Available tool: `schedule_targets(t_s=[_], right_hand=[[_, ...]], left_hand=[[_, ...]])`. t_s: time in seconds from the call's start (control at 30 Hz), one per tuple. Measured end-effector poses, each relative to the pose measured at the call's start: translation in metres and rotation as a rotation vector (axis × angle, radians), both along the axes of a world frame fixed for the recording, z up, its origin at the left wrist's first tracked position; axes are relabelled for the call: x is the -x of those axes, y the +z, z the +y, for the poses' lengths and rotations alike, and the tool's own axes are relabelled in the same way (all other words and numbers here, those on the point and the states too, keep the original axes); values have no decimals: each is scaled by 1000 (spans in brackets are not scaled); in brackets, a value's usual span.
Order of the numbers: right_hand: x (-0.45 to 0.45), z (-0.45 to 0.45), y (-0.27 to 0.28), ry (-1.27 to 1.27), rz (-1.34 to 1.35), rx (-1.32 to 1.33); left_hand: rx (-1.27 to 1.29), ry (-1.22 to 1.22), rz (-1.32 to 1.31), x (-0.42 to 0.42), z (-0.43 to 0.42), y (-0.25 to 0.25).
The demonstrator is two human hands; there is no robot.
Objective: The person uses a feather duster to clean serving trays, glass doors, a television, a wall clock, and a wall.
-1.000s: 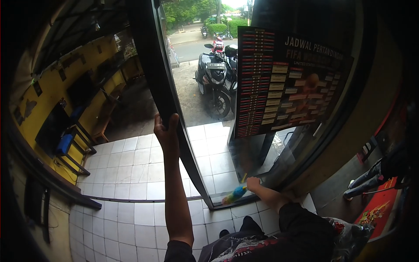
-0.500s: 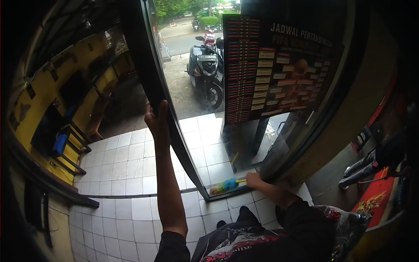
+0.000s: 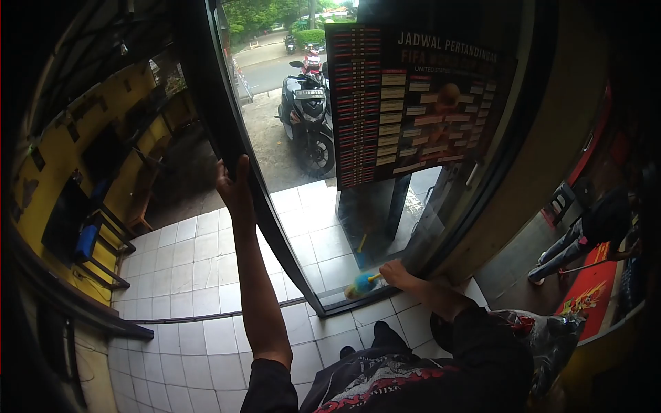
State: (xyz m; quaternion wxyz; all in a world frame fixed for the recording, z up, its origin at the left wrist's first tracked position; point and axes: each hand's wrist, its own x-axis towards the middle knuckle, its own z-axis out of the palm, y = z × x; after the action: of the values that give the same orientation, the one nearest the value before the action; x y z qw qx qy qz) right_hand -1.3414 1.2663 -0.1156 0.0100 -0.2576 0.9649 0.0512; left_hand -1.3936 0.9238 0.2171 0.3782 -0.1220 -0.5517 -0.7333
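Gripping duster (image 3: 374, 278), right fingers (image 3: 390, 269) closed, fluffy head (image 3: 361, 284) beyond them, left fingers (image 3: 222, 176) clasping door frame (image 3: 219, 103)

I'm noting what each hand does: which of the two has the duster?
The right hand, low by the glass pane, gripping the duster by its yellow handle; the left hand is higher, against the dark frame.

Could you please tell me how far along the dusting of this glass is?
Done: the left hand is on the black frame; which glass is dusted, I can't tell. In hand: the right hand holds the colourful duster low by the pane. Left: possibly the higher glass around the poster, well above the duster.
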Motion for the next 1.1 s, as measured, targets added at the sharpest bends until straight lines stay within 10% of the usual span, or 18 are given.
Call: schedule_targets(t_s=[0.8,0.97,1.1], right_hand=[[26,41,-2,-300,210,-117],[23,21,-27,251,204,62],[16,-21,10,107,135,105]], left_hand=[[52,40,-45,3,-6,-3],[40,44,-57,-2,-3,0],[37,47,-35,2,-5,-3]])
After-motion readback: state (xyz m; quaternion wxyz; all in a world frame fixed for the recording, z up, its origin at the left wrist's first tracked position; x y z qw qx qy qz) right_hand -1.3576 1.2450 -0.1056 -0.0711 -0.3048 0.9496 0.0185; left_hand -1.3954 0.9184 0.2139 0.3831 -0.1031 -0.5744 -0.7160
